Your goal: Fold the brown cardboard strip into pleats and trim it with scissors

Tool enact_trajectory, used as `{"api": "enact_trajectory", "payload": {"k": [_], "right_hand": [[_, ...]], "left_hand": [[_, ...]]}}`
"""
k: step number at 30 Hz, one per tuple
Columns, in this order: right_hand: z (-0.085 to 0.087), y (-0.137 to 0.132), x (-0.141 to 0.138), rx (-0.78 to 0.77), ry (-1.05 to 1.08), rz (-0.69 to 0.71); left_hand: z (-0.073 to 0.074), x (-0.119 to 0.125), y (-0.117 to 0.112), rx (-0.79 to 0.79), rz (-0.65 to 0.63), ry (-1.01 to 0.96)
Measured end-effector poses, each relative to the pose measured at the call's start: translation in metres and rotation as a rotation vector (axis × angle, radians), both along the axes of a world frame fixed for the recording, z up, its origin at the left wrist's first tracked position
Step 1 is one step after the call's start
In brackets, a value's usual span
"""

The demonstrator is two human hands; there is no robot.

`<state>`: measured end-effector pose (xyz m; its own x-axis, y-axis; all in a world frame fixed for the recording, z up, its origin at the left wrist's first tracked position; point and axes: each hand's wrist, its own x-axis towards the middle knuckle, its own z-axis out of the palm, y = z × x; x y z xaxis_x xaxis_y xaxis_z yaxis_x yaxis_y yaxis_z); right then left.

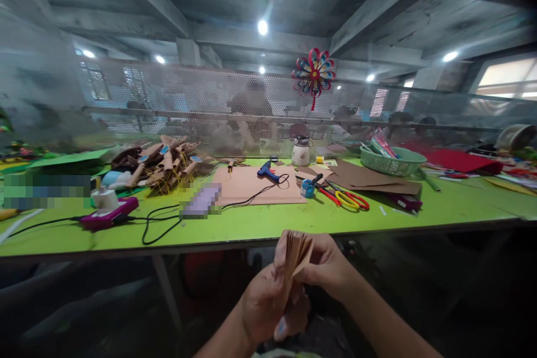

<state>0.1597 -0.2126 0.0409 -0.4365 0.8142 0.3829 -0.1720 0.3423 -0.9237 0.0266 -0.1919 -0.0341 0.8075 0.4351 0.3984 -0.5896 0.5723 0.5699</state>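
A stack of brown paper pieces (293, 260) is held upright in front of the table's near edge, its top fanned apart. Wrapped round the lower part of the stack is my left hand (264, 293), closed on it from the left. From the right, my right hand (325, 265) pinches the stack's upper right side between thumb and fingers, where one piece bends away from the others. Beyond my hands, a blue glue gun (268, 172) lies on a tan cardboard sheet (239, 184).
Red-handled scissors (331, 194), yellow-handled scissors (347, 199) and a blue jar (307, 188) sit right of centre. A green basket (392, 162) stands behind them. Rolled brown paper pieces (168, 165) are piled left. A purple power strip (109, 213) trails black cables across the green table (251, 226).
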Motion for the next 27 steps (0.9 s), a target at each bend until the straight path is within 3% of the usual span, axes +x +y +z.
{"api": "enact_trajectory", "payload": {"k": [5,7,9,10,12,14,16,18,21,24,27], "right_hand": [[-0.011,0.01,0.002,-0.029,0.026,-0.079],[-0.013,0.021,0.012,-0.011,-0.025,-0.133],[-0.011,0.035,0.026,0.05,-0.153,-0.185],[-0.01,0.043,0.033,0.104,-0.261,-0.207],[-0.005,0.059,0.044,0.243,-0.559,-0.286],[-0.002,0.075,0.048,0.32,-0.828,-0.319],[-0.002,0.09,0.044,0.368,-1.017,-0.277],[-0.003,0.104,0.037,0.4,-1.132,-0.208],[-0.006,0.125,0.029,0.427,-1.219,-0.134],[-0.01,0.143,0.029,0.444,-1.248,-0.133],[-0.016,0.155,0.034,0.449,-1.245,-0.155]], "left_hand": [[-0.018,0.003,0.005,-0.055,0.098,0.22],[-0.015,-0.005,0.009,0.035,0.155,0.38],[-0.002,-0.02,0.017,0.164,0.268,0.562],[0.007,-0.03,0.024,0.222,0.345,0.659],[0.028,-0.048,0.04,0.386,0.625,0.815],[0.049,-0.059,0.058,0.64,0.986,0.937],[0.063,-0.06,0.077,0.914,1.161,0.997],[0.068,-0.052,0.094,1.145,1.106,1.019],[0.06,-0.036,0.121,1.398,0.887,1.054],[0.046,-0.026,0.146,1.457,0.776,1.145],[0.037,-0.023,0.164,1.503,0.773,1.192]]}}
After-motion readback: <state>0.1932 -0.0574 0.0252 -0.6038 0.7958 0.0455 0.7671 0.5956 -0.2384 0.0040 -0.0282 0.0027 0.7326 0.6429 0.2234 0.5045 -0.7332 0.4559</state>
